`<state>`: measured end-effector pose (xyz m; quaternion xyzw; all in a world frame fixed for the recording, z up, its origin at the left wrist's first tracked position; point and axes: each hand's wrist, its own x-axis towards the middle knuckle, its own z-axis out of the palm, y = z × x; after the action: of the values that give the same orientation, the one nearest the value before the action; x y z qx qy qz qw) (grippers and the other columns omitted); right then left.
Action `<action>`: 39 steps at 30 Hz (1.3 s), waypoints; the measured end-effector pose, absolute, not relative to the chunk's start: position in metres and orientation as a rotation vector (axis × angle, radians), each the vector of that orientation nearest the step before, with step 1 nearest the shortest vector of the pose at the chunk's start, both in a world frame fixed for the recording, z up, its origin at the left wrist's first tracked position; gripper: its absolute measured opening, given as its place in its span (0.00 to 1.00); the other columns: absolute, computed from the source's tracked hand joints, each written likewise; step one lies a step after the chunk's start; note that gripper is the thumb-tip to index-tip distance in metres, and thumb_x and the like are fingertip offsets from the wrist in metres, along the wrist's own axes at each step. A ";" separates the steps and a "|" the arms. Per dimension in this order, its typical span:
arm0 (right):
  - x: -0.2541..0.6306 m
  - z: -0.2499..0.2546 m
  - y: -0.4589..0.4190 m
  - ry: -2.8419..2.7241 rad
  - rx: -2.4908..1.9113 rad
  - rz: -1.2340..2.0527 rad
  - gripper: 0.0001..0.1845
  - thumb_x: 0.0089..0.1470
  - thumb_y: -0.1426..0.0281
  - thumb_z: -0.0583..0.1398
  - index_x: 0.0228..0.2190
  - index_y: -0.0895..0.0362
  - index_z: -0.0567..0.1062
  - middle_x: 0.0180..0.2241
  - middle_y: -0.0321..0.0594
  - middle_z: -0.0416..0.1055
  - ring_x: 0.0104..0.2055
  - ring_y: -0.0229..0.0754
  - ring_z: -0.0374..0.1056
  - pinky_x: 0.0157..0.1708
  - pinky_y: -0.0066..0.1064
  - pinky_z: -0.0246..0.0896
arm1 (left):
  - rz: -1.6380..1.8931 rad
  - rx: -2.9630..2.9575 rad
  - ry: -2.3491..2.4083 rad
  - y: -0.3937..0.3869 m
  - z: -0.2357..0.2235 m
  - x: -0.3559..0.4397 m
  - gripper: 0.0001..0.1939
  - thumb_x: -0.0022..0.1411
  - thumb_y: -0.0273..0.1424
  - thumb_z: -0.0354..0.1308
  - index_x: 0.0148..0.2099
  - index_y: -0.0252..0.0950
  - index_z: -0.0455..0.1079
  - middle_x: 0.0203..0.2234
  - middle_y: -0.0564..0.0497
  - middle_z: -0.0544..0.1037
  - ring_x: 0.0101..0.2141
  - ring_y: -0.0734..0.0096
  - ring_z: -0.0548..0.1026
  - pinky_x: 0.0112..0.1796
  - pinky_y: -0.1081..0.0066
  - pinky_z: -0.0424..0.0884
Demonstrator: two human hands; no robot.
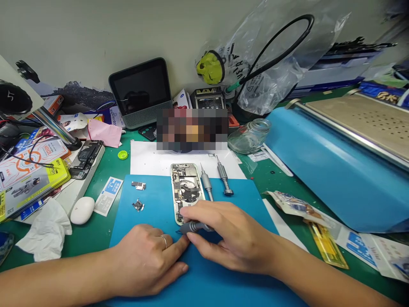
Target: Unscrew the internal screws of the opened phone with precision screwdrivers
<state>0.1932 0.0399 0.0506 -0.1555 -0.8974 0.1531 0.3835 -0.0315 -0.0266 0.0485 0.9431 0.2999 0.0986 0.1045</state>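
Note:
A phone [187, 187] with its inside bare lies on the blue mat [153, 238], straight ahead of my hands. My right hand [230, 234] grips a grey screwdriver [196, 227] just below the phone's lower end, its dark tip pointing left. My left hand [150, 258] rests on the mat, index finger stretched toward the screwdriver tip and thumb apart; some of its fingers are hidden. Two more screwdrivers, one slim [206, 181] and one standing on its cap [224, 177], are right of the phone. Small phone parts [138, 185] lie to the left.
At the left are a phone housing [86, 157], a white earbud case [82, 210] and a crumpled tissue [47, 230]. Behind stand a smart display [140, 91] and a glass jar [249, 136]. A large blue machine [313, 170] and packets [327, 243] occupy the right.

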 end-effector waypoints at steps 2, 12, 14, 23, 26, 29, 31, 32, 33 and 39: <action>0.193 0.050 0.039 -2.281 -0.383 0.390 0.13 0.65 0.75 0.55 0.51 0.58 0.65 0.32 0.39 0.78 0.30 0.39 0.72 0.30 0.30 0.69 | 0.284 2.774 0.886 -0.027 0.048 -0.032 0.19 0.79 0.37 0.38 0.53 0.32 0.67 0.25 0.53 0.74 0.22 0.65 0.71 0.23 0.63 0.62; 0.192 0.047 0.041 -2.290 -0.355 0.393 0.11 0.67 0.74 0.54 0.51 0.58 0.64 0.33 0.40 0.77 0.31 0.39 0.70 0.32 0.29 0.69 | 0.266 2.775 0.879 -0.026 0.049 -0.032 0.20 0.79 0.37 0.38 0.54 0.31 0.68 0.25 0.53 0.74 0.21 0.65 0.71 0.23 0.63 0.63; 0.192 0.047 0.041 -2.292 -0.353 0.393 0.11 0.67 0.74 0.54 0.50 0.58 0.65 0.32 0.39 0.77 0.31 0.39 0.70 0.31 0.29 0.68 | 0.266 2.774 0.879 -0.027 0.049 -0.032 0.20 0.79 0.37 0.38 0.53 0.31 0.68 0.25 0.53 0.74 0.21 0.65 0.71 0.23 0.63 0.63; 0.193 0.047 0.041 -2.298 -0.366 0.391 0.11 0.66 0.75 0.56 0.50 0.58 0.65 0.33 0.39 0.77 0.32 0.39 0.69 0.31 0.30 0.67 | 0.263 2.768 0.877 -0.024 0.049 -0.032 0.21 0.80 0.37 0.38 0.56 0.31 0.67 0.25 0.53 0.74 0.22 0.65 0.72 0.23 0.63 0.64; 0.192 0.047 0.042 -2.299 -0.365 0.392 0.11 0.66 0.75 0.56 0.50 0.59 0.65 0.34 0.40 0.78 0.32 0.39 0.70 0.32 0.30 0.68 | 0.258 2.771 0.877 -0.024 0.049 -0.032 0.21 0.80 0.37 0.38 0.57 0.30 0.67 0.25 0.53 0.75 0.22 0.65 0.72 0.23 0.63 0.65; 0.192 0.047 0.043 -2.297 -0.364 0.395 0.12 0.67 0.75 0.56 0.51 0.58 0.65 0.34 0.40 0.78 0.32 0.39 0.70 0.32 0.30 0.68 | 0.265 2.775 0.879 -0.026 0.049 -0.031 0.21 0.80 0.37 0.38 0.56 0.31 0.67 0.25 0.53 0.74 0.22 0.65 0.72 0.23 0.63 0.64; 0.192 0.047 0.043 -2.295 -0.364 0.400 0.12 0.67 0.75 0.56 0.51 0.57 0.65 0.35 0.40 0.78 0.32 0.39 0.71 0.32 0.30 0.68 | 0.273 2.777 0.877 -0.026 0.049 -0.032 0.21 0.80 0.37 0.38 0.55 0.30 0.67 0.25 0.53 0.74 0.22 0.65 0.72 0.23 0.64 0.64; 0.192 0.047 0.043 -2.294 -0.366 0.403 0.12 0.67 0.75 0.56 0.51 0.57 0.65 0.35 0.40 0.78 0.32 0.39 0.71 0.32 0.30 0.68 | 0.277 2.779 0.875 -0.026 0.049 -0.032 0.21 0.80 0.37 0.38 0.55 0.30 0.67 0.25 0.53 0.75 0.22 0.66 0.72 0.23 0.65 0.64; 0.192 0.047 0.043 -2.294 -0.366 0.406 0.13 0.67 0.75 0.56 0.52 0.57 0.65 0.34 0.39 0.78 0.32 0.39 0.71 0.32 0.30 0.69 | 0.281 2.781 0.874 -0.026 0.049 -0.031 0.21 0.80 0.37 0.37 0.56 0.30 0.66 0.25 0.53 0.75 0.22 0.66 0.72 0.24 0.65 0.64; 0.193 0.048 0.042 -2.280 -0.375 0.403 0.15 0.65 0.75 0.56 0.52 0.57 0.64 0.33 0.39 0.77 0.32 0.40 0.72 0.32 0.31 0.70 | 0.291 2.778 0.874 -0.025 0.050 -0.031 0.20 0.80 0.36 0.38 0.57 0.30 0.66 0.26 0.52 0.75 0.22 0.65 0.73 0.23 0.64 0.64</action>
<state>0.1931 0.0421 0.0483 -0.1474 -0.8961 0.1584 0.3875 -0.0308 -0.0246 0.0498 0.9437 0.2969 0.0989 0.1070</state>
